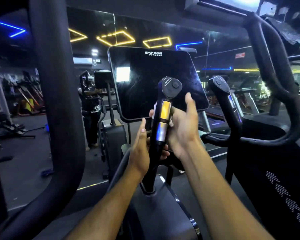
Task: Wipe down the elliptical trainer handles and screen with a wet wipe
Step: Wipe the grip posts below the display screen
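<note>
The dark screen [156, 80] of the elliptical trainer stands straight ahead. In front of it rises the inner left handle [163, 118], black with two shiny metal pads and a button head. My right hand [182, 129] wraps round the pads from the right and holds a white wet wipe [153, 110] against them; only small bits of the wipe show, and the thumb sticks up. Lower on the same handle, my left hand [140, 149] grips it from the left, its fingertips showing on the far side. The inner right handle [227, 97] stands untouched.
Thick black swing handles curve up on the left [59, 101] and on the right [280, 87]. The trainer's black body [163, 213] is below my arms. A mirror wall behind the screen reflects a person, gym machines and ceiling lights.
</note>
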